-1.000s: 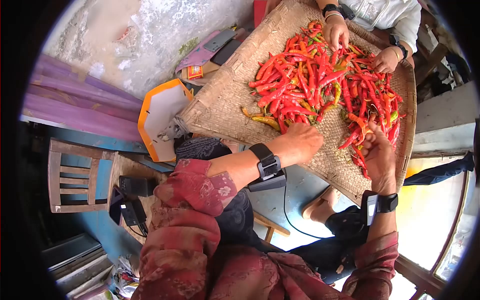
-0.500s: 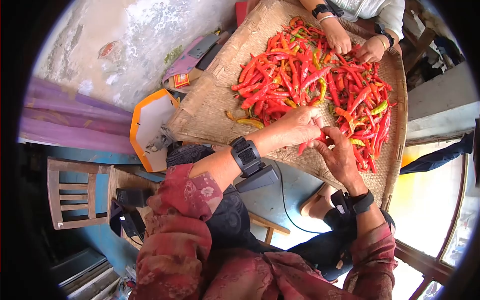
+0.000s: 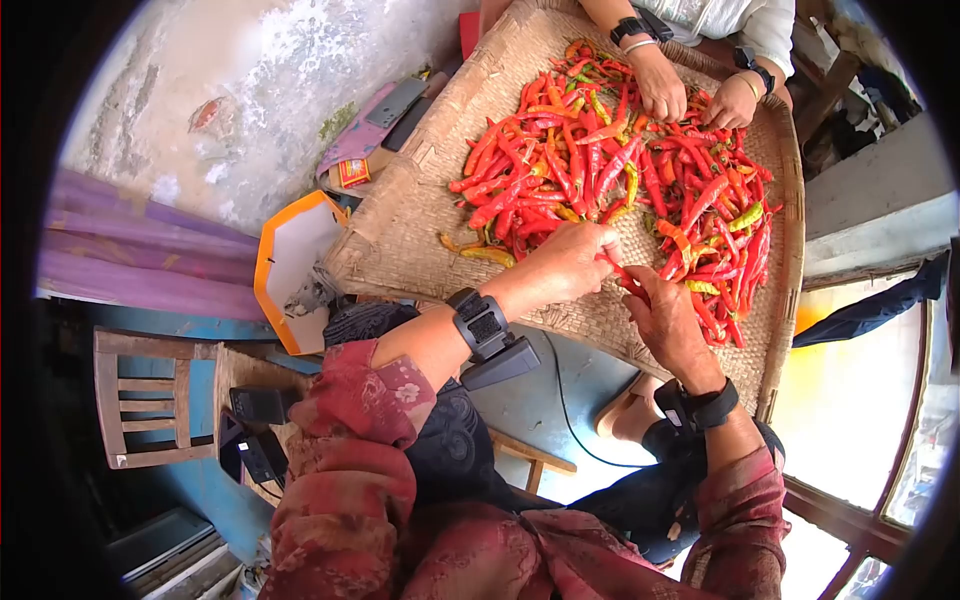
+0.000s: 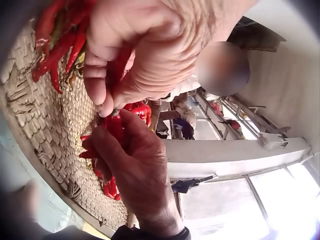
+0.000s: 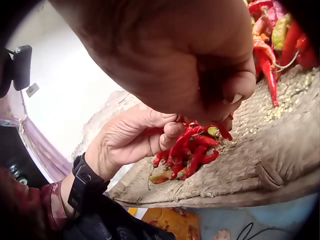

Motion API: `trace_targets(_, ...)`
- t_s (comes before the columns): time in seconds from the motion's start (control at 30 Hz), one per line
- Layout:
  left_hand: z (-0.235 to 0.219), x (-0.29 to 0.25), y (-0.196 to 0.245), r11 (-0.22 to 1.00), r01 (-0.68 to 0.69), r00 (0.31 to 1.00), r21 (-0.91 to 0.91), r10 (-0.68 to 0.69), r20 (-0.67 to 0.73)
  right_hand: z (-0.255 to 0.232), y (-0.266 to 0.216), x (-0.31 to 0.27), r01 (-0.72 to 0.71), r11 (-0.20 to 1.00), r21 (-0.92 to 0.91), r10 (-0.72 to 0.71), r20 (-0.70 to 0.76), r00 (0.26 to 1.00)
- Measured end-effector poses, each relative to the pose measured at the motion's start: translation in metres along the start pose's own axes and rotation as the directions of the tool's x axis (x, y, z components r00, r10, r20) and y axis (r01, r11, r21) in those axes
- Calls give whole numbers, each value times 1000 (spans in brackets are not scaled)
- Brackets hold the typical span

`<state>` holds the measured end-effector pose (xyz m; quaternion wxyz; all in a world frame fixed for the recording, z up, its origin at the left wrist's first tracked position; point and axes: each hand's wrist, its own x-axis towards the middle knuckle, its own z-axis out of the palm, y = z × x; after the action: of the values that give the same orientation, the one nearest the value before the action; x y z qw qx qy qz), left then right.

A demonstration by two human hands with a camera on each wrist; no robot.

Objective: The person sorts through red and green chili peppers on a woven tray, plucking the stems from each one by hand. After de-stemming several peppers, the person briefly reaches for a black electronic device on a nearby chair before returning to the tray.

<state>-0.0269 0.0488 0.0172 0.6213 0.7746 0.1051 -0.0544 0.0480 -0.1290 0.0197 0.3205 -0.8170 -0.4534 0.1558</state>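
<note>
Both hands meet over the near edge of a large woven tray (image 3: 400,240), fingertips close together. In the right hand (image 3: 668,320) is a red chili pepper (image 4: 114,127), pinched between thumb and fingers with its stem end up by the left fingertips. The left hand (image 3: 572,262) has its thumb and fingertips together at that stem, and more red chili (image 4: 119,67) shows inside its curled fingers in the left wrist view. Behind the hands lie a big heap of red chilies (image 3: 560,160) and another heap (image 3: 715,220) to its right, with some green and yellow ones mixed in.
Across the tray another person's two hands (image 3: 660,88) work in the chilies. An orange-edged box (image 3: 300,265) stands left of the tray, near a phone (image 3: 395,103) and a small red-and-yellow box (image 3: 353,173). A wooden chair (image 3: 150,400) is at the left.
My right hand has come left from the right-hand heap, bringing a chili to my left hand, which has turned toward it. The other person's hands have shifted among the chilies.
</note>
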Motion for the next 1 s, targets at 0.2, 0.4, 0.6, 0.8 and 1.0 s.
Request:
trace_targets(0.2, -7, 6, -8, 937, -59, 977, 344, 125, -175, -17, 8, 6, -140, 981, 135, 140, 8, 990)
trace_targets(0.4, -4, 9, -18, 945, -125, 948, 303, 204, -245, -64, 15, 12, -112, 902, -417, -100, -454, 886)
trace_targets(0.6, 13, 7, -2, 955, -297, 954, -8, 297, -35, -39, 5, 5, -190, 967, 169, 184, 52, 982)
trace_targets(0.8, -12, 11, -1, 929, -302, 924, 213, 340, -174, -49, 2, 6, -176, 980, 95, 172, 51, 984)
trace_targets(1.0, -18, 29, -19, 807, -228, 845, 545, 442, -300, -98, 30, 6, -182, 913, -365, -47, -536, 843)
